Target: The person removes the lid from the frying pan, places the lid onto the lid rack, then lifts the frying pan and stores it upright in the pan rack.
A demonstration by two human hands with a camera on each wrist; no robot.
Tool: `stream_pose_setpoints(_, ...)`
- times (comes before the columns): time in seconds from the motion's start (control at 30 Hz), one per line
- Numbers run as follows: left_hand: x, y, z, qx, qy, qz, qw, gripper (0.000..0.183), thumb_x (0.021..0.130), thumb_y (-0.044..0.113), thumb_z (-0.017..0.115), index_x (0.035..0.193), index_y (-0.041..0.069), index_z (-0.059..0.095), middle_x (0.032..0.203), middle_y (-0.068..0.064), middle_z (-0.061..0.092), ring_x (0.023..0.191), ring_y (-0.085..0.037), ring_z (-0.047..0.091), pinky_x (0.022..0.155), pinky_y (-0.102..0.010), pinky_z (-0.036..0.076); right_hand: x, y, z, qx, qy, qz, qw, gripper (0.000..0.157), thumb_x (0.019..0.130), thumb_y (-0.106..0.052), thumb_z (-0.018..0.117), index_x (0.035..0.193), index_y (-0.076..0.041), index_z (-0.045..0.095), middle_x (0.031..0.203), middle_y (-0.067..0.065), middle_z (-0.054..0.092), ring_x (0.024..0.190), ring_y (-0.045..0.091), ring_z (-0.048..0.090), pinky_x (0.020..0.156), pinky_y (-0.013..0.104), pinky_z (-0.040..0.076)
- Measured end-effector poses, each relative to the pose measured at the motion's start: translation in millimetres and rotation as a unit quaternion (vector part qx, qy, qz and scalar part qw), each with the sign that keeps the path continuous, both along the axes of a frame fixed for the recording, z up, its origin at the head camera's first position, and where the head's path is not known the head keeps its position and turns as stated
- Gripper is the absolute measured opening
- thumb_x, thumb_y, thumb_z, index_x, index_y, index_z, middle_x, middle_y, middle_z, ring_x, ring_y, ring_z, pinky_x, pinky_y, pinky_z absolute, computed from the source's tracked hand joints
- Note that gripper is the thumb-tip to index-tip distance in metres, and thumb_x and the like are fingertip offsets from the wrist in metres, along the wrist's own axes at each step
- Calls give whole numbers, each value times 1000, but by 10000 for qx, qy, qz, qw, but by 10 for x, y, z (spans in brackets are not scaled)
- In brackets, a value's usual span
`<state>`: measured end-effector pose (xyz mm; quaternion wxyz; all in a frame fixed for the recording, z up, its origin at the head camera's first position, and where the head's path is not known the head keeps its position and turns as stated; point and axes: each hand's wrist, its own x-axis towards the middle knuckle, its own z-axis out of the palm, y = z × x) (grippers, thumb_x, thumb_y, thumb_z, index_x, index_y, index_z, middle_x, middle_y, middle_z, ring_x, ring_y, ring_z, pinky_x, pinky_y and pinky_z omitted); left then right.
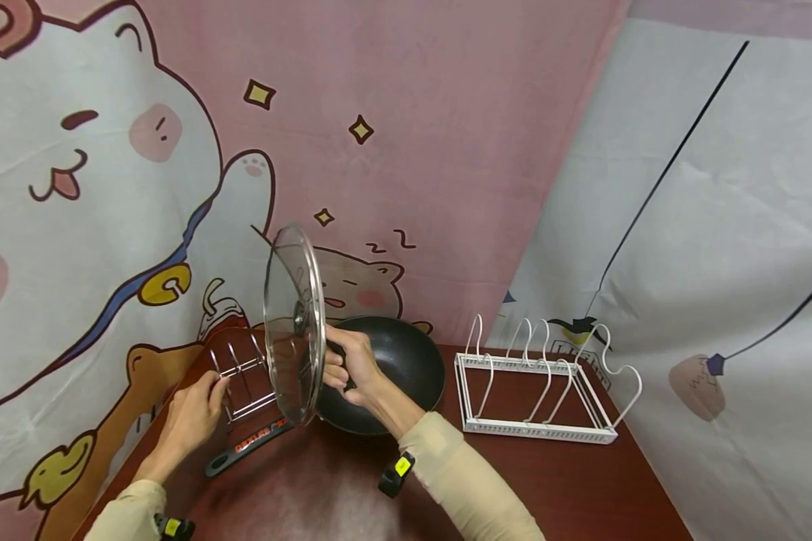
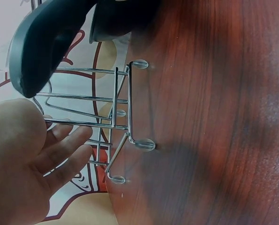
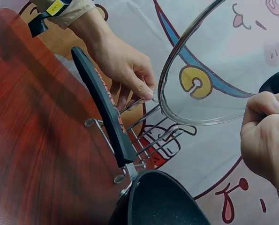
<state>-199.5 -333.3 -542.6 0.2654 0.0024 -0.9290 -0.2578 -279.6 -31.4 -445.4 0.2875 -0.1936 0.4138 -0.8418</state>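
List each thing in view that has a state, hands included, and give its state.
Wok: right way up, uncovered
Glass lid: on edge, held off the wok
Chrome rack: standing on its feet
White rack: standing, dividers upright
Left hand: pinching the chrome rack's wire
Right hand: gripping the lid's handle

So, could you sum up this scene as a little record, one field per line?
Left grip: person's hand, holding the wire rack
Right grip: person's hand, holding the lid by its black knob
Lid: clear glass, metal rim, held on edge; contact with wire rack unclear
Pan: dark, on the table, handle pointing to the person's left
White rack: on the table, right of the pan
Backdrop: cartoon-printed cloth
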Motion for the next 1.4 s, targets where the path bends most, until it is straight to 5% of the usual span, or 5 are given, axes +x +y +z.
stream_pose_setpoints(0.4, 8, 2, 3, 14, 60, -23, 10000, 21, 115, 15, 64, 95, 13, 68, 77, -3, 76, 72, -27, 74, 65, -51, 52, -46, -120, -47, -30, -39, 197, 9998, 37, 116, -28, 56, 80, -18, 55, 57, -14, 38, 34, -3, 33, 36, 17, 28)
stream_pose_setpoints(0.63, 12, 5, 4, -1, 77, 6, 10000, 21, 115, 15, 65, 94, 13, 68, 77, -4, 76, 73, -34, 75, 66, -59, 53, -60, -161, -68, 51, -29, 175, 9998, 36, 116, -28, 57, 81, -17, 59, 56, -13, 38, 35, -3, 33, 36, 17, 28)
stream_pose_setpoints(1.4, 10, 16, 9, 6, 94, 22, 10000, 20, 114, 13, 66, 94, 12, 68, 76, -3, 75, 71, -30, 73, 63, -53, 51, -110, -264, -118, 233, -23, 266, 9994, 36, 117, -28, 56, 82, -18, 54, 57, -13, 36, 36, -2, 32, 37, 17, 25)
